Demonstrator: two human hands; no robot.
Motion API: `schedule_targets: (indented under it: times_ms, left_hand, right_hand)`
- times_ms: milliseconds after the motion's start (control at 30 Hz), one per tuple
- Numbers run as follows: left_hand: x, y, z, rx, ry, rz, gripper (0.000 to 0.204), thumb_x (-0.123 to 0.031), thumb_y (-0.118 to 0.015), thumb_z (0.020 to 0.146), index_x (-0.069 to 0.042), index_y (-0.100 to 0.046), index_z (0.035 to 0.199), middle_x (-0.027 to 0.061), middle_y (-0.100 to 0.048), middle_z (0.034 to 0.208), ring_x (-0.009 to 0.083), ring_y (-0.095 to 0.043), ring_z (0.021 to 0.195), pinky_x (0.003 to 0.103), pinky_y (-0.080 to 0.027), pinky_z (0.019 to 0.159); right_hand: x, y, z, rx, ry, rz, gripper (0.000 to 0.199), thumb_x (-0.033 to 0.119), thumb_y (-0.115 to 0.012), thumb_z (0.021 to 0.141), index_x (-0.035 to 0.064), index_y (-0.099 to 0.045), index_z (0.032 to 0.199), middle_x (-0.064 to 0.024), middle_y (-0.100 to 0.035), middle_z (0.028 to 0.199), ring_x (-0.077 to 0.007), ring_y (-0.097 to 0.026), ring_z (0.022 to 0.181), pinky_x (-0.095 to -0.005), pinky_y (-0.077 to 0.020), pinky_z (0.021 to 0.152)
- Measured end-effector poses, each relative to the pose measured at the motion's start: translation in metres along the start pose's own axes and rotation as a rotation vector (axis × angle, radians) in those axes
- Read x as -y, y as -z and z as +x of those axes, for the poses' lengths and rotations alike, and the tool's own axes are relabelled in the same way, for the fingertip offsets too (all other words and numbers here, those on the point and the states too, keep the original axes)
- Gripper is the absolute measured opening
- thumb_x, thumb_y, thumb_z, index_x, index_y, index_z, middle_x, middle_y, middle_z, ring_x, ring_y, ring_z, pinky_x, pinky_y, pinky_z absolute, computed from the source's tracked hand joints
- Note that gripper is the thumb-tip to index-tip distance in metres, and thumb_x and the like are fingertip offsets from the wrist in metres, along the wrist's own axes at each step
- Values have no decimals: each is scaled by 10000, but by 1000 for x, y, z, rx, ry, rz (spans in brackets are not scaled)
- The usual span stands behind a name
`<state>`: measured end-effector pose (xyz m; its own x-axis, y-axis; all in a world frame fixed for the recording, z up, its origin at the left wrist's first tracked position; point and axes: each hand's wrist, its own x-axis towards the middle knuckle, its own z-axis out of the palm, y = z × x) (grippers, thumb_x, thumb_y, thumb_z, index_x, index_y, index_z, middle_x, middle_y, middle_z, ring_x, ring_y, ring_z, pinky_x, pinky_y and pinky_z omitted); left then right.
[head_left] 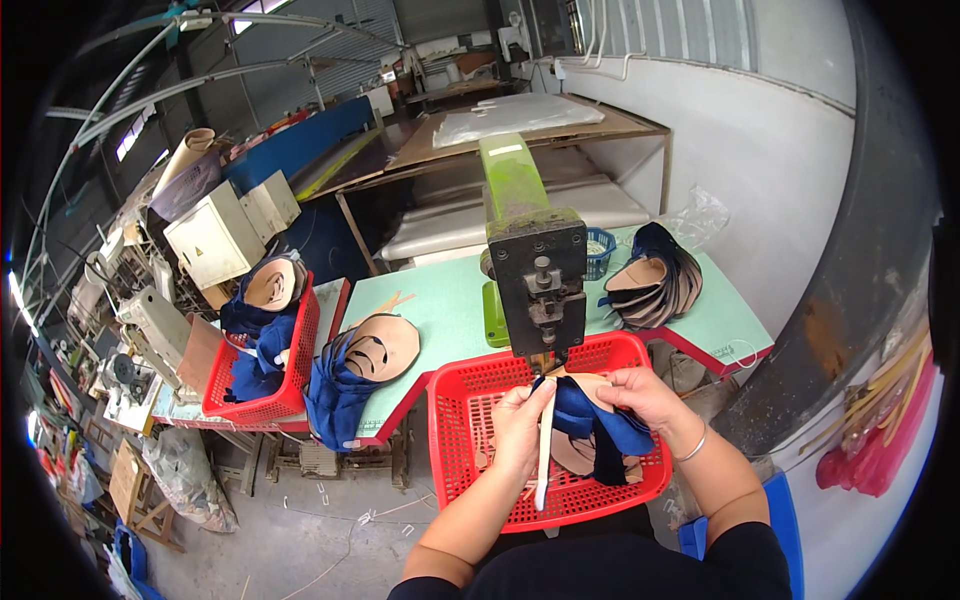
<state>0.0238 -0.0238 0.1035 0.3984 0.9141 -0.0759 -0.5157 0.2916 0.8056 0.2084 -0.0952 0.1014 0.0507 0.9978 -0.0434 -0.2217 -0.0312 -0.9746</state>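
Observation:
Under the black head [538, 280] of a green-armed machine, my two hands hold a blue fabric piece with beige lining [582, 408], which looks like a shoe upper. My left hand [520, 428] pinches its near left edge, together with a narrow white strip [545, 455] that hangs down below the fingers. On the other side, my right hand [645, 400] grips the piece's beige and blue edge between thumb and fingers. The edge between my hands meets the machine's lower tip, where contact details are too small to tell. Below sits a red plastic basket [450, 440] containing more blue and beige pieces.
On the green tabletop [450, 310] lie stacks of blue and beige pieces, one at left [380, 350] and one at right [655, 280]. Another red basket [305, 350] holds blue pieces. A small blue basket [598, 255] stands behind the machine. A dark pillar [820, 300] rises at right.

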Motion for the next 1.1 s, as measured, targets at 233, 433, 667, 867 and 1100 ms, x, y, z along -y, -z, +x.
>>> schedule_targets:
  times_ms: [233,433,667,867,1100]
  left_hand:
    - [9,8,4,23,-34,-116,161,-120,-667,798,-74,-552,696,43,-621,699,109,-566,577,262,-492,572]
    - [12,19,7,21,20,-142,149,-150,-645,818,-69,-553,733,53,-622,722,130,-586,620,287,-509,615]
    - [2,19,8,121,-58,-153,181,-153,-623,835,-41,-544,953,69,-619,898,124,-587,789,272,-487,724]
    - [-10,26,22,231,-42,-40,280,-190,-569,878,-30,-500,1097,68,-594,987,123,-556,904,272,-457,812]
    - [-13,26,25,178,-42,-37,126,-160,-584,868,-38,-584,836,23,-618,755,79,-561,670,227,-467,640]
  right_hand:
    - [19,-2,15,-15,-1,-24,207,194,-655,810,-11,-623,810,-53,-622,716,-96,-575,605,-221,-464,553]
    - [28,-7,24,-16,-39,-33,226,217,-677,790,-2,-619,788,-58,-617,693,-104,-577,586,-226,-463,531]
    - [23,-10,26,-12,-7,-112,207,190,-680,792,-7,-622,820,-56,-625,721,-93,-583,635,-219,-469,585]
    - [12,-14,25,-54,127,-217,222,182,-689,788,-17,-626,864,-32,-626,744,-70,-564,666,-212,-450,594]
    - [11,-16,24,-116,142,-282,233,190,-703,774,-19,-635,850,-22,-616,720,-59,-538,638,-210,-434,570]
